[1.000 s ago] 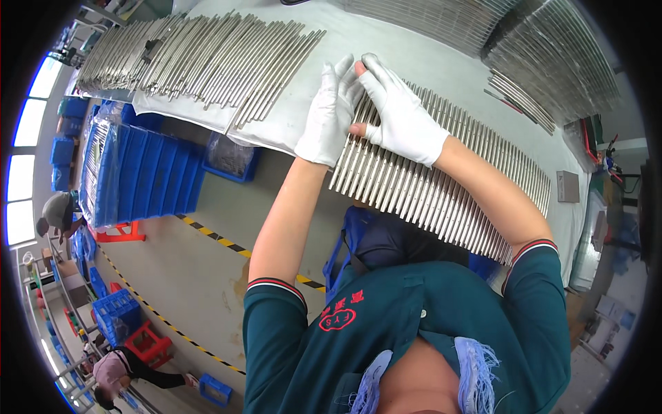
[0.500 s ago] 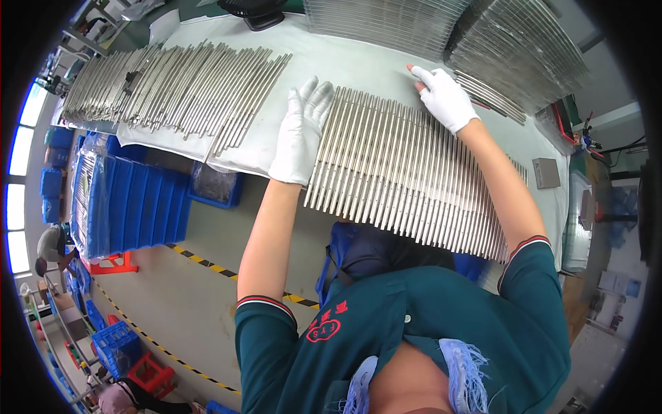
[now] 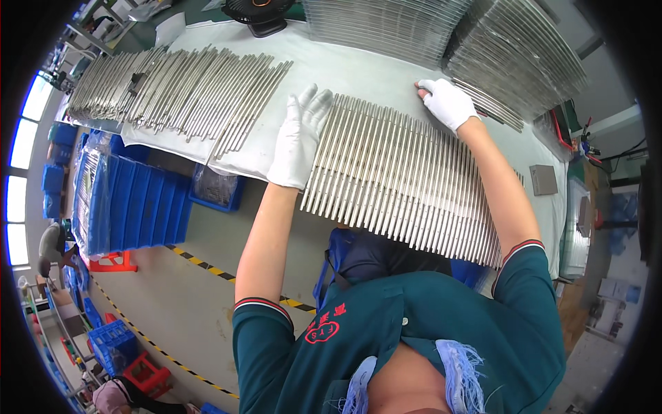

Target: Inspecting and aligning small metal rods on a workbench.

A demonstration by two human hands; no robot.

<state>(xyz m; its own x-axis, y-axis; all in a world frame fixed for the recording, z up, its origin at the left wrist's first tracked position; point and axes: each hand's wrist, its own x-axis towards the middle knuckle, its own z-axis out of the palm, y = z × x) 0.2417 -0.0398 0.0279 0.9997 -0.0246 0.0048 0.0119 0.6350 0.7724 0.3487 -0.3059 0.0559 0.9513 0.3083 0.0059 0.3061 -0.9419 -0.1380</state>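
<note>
A wide row of thin silvery metal rods [image 3: 400, 172] lies side by side on the white-covered table in front of me. My left hand [image 3: 298, 141], in a white glove, is open, its fingers stretched along the left edge of the row. At the far ends of the rods is my right hand [image 3: 447, 103], also gloved, with bare fingertips showing. Its fingers are loosely bent, thumb and forefinger close together but slightly apart, and nothing shows between them. The forearm crosses over the right part of the row and hides some rods.
More metal rods [image 3: 186, 90] lie in a looser spread at the left. Plastic-wrapped stacks [image 3: 386, 27] stand at the back, beside a black fan [image 3: 258, 14]. A small grey block [image 3: 543, 179] sits at the right. Blue crates [image 3: 141, 203] stand below the table's left side.
My right hand has drawn slightly right and nearer, and its thumb and forefinger have come closer together. The left hand stays at the row's left edge. The whole view has shifted a little.
</note>
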